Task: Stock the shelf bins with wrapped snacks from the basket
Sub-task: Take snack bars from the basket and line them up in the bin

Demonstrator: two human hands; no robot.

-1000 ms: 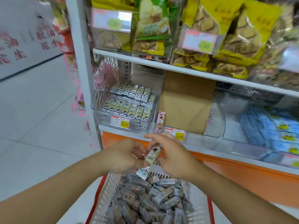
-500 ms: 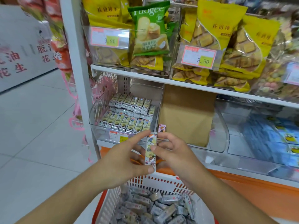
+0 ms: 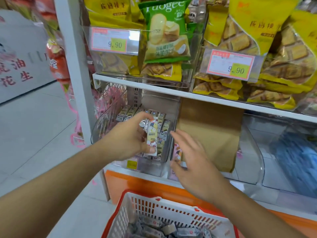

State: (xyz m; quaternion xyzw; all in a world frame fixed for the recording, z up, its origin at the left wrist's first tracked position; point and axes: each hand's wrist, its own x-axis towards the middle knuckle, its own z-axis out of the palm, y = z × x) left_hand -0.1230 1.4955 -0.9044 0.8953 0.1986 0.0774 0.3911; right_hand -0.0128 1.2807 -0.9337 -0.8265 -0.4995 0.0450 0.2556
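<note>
My left hand (image 3: 127,137) grips a long wrapped snack bar (image 3: 152,136) upright, held over the front of a clear shelf bin (image 3: 151,167) with rows of the same bars (image 3: 162,130) inside. To the right of that bin my right hand (image 3: 192,162) hovers with its fingers spread, holding nothing. Below, the red and white basket (image 3: 161,212) holds several wrapped snacks (image 3: 168,229).
A brown cardboard sheet (image 3: 209,134) stands in the bin beside it, and a clear bin with blue packs (image 3: 295,155) lies further right. The upper shelf (image 3: 171,91) carries yellow and green biscuit bags with price tags. A white upright post (image 3: 75,66) borders the left.
Both hands rose from the basket toward the shelf. The right hand let go of the bar and drew aside; the left hand carried the bar up to the bin.
</note>
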